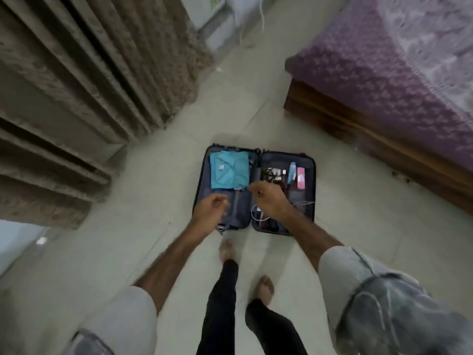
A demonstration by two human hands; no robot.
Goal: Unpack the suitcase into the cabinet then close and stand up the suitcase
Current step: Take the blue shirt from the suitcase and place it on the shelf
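An open suitcase (254, 190) is seen on the floor, folded teal garment (229, 170) far-left. Left hand (208, 210) and right hand (268, 201) are loosely curled, empty; garment best lifted flat.

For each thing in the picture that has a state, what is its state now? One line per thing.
suitcase: open, lying flat on the floor, both halves up.
folded blue garment: packed in the left half.
small items and white cable: loose in the right half.
left hand: over the left half, fingers loosely curled, holding nothing visible.
right hand: over the middle, fingers curled; grasp unclear.
curtain: drawn, hanging to the floor.
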